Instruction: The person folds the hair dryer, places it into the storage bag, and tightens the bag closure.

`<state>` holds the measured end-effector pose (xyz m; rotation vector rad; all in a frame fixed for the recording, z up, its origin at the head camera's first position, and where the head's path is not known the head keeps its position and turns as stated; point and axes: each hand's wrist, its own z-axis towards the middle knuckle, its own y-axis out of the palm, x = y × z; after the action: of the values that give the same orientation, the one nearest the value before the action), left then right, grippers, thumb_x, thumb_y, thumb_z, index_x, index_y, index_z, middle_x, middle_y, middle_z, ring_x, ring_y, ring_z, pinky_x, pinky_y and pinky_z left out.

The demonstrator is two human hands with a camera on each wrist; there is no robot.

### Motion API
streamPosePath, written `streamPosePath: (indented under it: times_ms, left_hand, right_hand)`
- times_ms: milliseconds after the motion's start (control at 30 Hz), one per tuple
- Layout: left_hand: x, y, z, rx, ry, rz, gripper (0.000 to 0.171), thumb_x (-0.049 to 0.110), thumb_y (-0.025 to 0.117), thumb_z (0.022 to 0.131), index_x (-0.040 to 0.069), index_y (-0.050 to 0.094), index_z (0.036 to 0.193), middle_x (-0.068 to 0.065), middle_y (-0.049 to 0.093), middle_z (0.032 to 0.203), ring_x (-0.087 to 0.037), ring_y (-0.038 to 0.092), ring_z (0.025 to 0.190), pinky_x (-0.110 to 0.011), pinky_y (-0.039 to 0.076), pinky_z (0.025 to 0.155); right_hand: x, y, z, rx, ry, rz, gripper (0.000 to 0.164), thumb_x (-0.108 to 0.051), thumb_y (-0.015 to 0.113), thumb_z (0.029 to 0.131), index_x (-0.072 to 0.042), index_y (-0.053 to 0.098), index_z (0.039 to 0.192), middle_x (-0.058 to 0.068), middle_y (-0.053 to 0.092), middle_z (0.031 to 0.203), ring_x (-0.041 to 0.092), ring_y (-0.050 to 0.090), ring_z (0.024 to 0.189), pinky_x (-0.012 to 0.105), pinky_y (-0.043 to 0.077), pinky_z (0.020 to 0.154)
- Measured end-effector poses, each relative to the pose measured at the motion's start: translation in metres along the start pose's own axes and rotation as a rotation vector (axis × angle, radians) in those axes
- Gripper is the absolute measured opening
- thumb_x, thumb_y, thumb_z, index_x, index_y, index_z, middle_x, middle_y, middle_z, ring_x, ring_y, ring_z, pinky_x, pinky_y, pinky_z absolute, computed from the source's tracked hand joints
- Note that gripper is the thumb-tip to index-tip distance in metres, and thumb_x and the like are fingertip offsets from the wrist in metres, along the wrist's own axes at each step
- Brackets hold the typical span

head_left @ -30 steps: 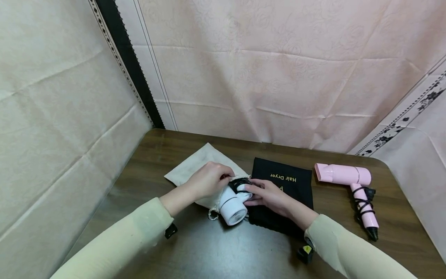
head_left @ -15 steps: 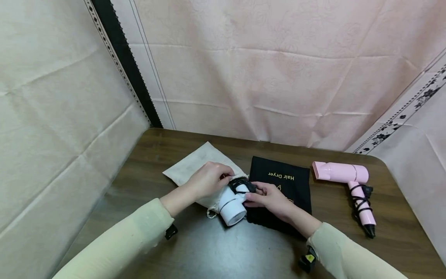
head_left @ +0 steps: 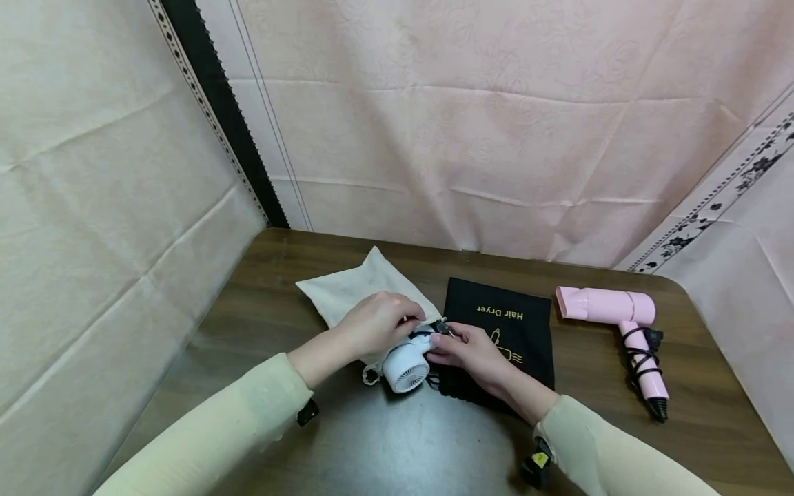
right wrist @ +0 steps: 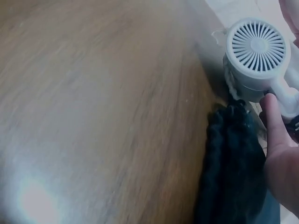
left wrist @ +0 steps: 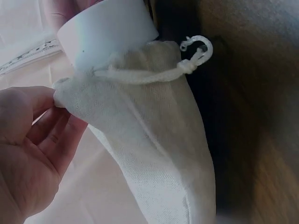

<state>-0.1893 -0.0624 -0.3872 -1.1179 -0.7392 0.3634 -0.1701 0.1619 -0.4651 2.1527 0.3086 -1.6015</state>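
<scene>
A white hair dryer (head_left: 404, 369) lies partly inside a cream drawstring bag (head_left: 347, 293), its round vented end sticking out toward me. My left hand (head_left: 380, 322) pinches the bag's rim between thumb and fingers. In the left wrist view the cloth (left wrist: 140, 126) wraps the white barrel (left wrist: 110, 32), and a knotted drawstring (left wrist: 140, 76) runs along the opening. My right hand (head_left: 474, 353) grips the dryer at its handle, next to the black cord; the right wrist view shows the vent grille (right wrist: 259, 45) just beyond its fingers (right wrist: 273, 119).
A black pouch (head_left: 496, 296) lettered "Hair Dryer" lies flat under my right hand. To the right rests a pink hair dryer (head_left: 611, 306), its black cord wound round the handle. The brown wooden table (head_left: 347, 455) ends at pale curtains (head_left: 471, 138).
The white dryer has gone further into the bag, its vented end shifting slightly away from me. The bag's far part has bunched upward. My left hand has shifted slightly right, still pinching the rim.
</scene>
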Motion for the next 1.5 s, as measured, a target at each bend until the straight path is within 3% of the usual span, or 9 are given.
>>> streamPosePath:
  times_ms: [267,500,633,833,1000,1100,1233,1300,1500]
  left_hand:
    - [-0.003,-0.005,-0.008,0.017,-0.006,0.064,0.011,0.014,0.065,0.09,0.017,0.073,0.097,0.007,0.07,0.092,-0.008,0.062,0.081,-0.027,0.051,0.071]
    - [0.0,-0.004,-0.008,0.019,-0.001,0.095,0.01,0.016,0.067,0.089,0.02,0.073,0.097,0.009,0.069,0.091,-0.007,0.061,0.082,-0.028,0.051,0.071]
    - [0.001,-0.005,-0.008,0.01,0.016,0.074,0.011,0.015,0.066,0.09,0.019,0.073,0.098,0.008,0.069,0.092,-0.007,0.063,0.083,-0.028,0.051,0.071]
    - [-0.004,-0.009,-0.01,0.043,0.024,0.007,0.009,0.014,0.067,0.09,0.018,0.073,0.095,0.009,0.07,0.09,-0.006,0.063,0.079,-0.026,0.05,0.071]
    - [-0.009,-0.011,-0.012,0.051,0.035,-0.037,0.007,0.015,0.068,0.09,0.016,0.073,0.094,0.009,0.07,0.089,-0.005,0.062,0.079,-0.026,0.049,0.072]
    - [-0.01,-0.01,-0.012,0.04,0.034,-0.048,0.007,0.015,0.068,0.09,0.016,0.074,0.094,0.01,0.07,0.088,-0.005,0.061,0.078,-0.026,0.049,0.071]
    - [-0.011,-0.008,-0.012,0.017,0.025,-0.045,0.007,0.016,0.067,0.091,0.017,0.074,0.094,0.01,0.07,0.088,-0.005,0.061,0.078,-0.026,0.049,0.071]
    - [-0.012,-0.006,-0.012,0.007,0.019,-0.042,0.008,0.016,0.067,0.091,0.017,0.074,0.095,0.01,0.07,0.09,-0.005,0.061,0.079,-0.026,0.049,0.072]
    - [-0.014,-0.001,-0.016,-0.015,0.003,-0.035,0.01,0.015,0.067,0.091,0.017,0.074,0.097,0.008,0.07,0.093,-0.006,0.062,0.083,-0.028,0.051,0.074]
  right_hand:
    - [-0.003,0.003,0.005,0.099,-0.018,0.036,0.047,-0.02,0.063,0.094,0.008,0.046,0.128,0.023,0.06,0.121,0.023,0.066,0.104,0.039,0.052,0.091]
    - [-0.002,0.015,0.015,0.143,-0.037,0.119,0.036,-0.007,0.062,0.093,-0.002,0.034,0.115,0.021,0.059,0.117,0.024,0.068,0.099,0.042,0.052,0.088]
    - [-0.004,0.013,0.021,0.137,-0.064,0.049,0.036,-0.006,0.064,0.092,-0.002,0.035,0.113,0.022,0.065,0.112,0.025,0.069,0.094,0.041,0.054,0.085]
    - [-0.01,-0.005,0.029,0.06,-0.1,-0.243,0.039,-0.017,0.071,0.088,0.003,0.043,0.106,0.023,0.07,0.099,0.032,0.071,0.086,0.044,0.057,0.074]
    - [-0.02,-0.018,0.031,0.091,-0.157,-0.704,0.037,-0.039,0.075,0.083,-0.01,0.053,0.094,0.01,0.071,0.078,0.023,0.067,0.065,0.035,0.056,0.056]
    - [-0.026,-0.022,0.032,0.104,-0.208,-0.923,0.041,-0.048,0.073,0.081,-0.016,0.055,0.098,0.001,0.067,0.076,0.017,0.061,0.065,0.031,0.052,0.057]
    - [-0.03,-0.026,0.033,0.069,-0.26,-1.066,0.056,-0.051,0.071,0.082,-0.018,0.055,0.124,-0.002,0.061,0.097,0.015,0.058,0.081,0.032,0.05,0.072]
    - [-0.031,-0.027,0.034,0.036,-0.269,-1.103,0.057,-0.051,0.07,0.083,-0.021,0.056,0.129,-0.003,0.058,0.105,0.016,0.058,0.089,0.034,0.05,0.078]
    - [-0.028,-0.028,0.036,-0.044,-0.296,-1.16,0.035,-0.05,0.069,0.085,-0.026,0.065,0.11,-0.002,0.055,0.122,0.02,0.057,0.094,0.034,0.048,0.079]
